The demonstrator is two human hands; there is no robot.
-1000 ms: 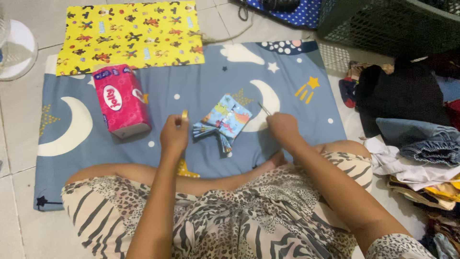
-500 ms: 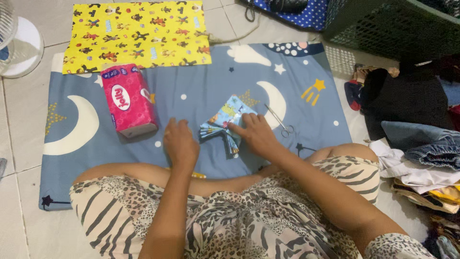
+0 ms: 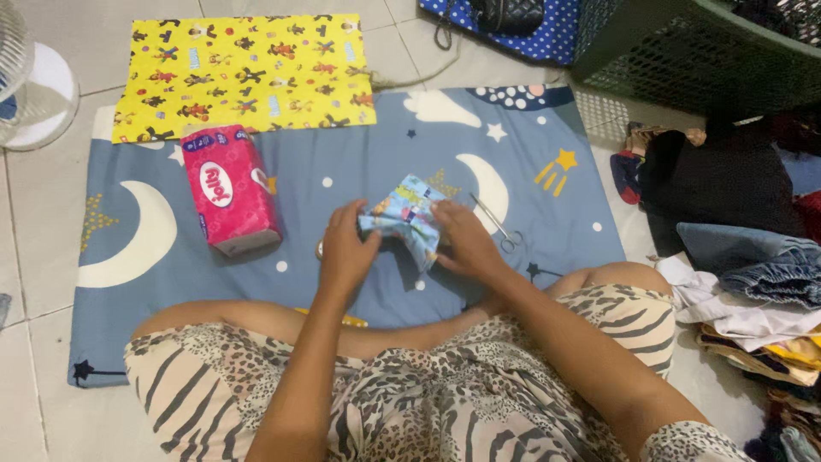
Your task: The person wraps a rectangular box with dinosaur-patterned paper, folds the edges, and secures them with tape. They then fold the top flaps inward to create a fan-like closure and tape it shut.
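tissue pack (image 3: 229, 190) left of centre on the mat (image 3: 359, 154), scissors (image 3: 496, 224) right of centre, clothes pile (image 3: 753, 282) far right, basket (image 3: 701, 51) upper right

A pale tiled floor (image 3: 51, 282) carries a blue moon-and-star mat (image 3: 359, 162) at frame centre. On the mat lie a yellow cartoon-print cloth (image 3: 248, 73) at upper left, a pink tissue pack (image 3: 229, 188) and small scissors (image 3: 498, 224).

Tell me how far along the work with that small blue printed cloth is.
Done: nothing visibly finished. In hand: left hand and right hand both grip the blue printed cloth above the mat. Untouched: scissors beside the right hand, yellow sheet.
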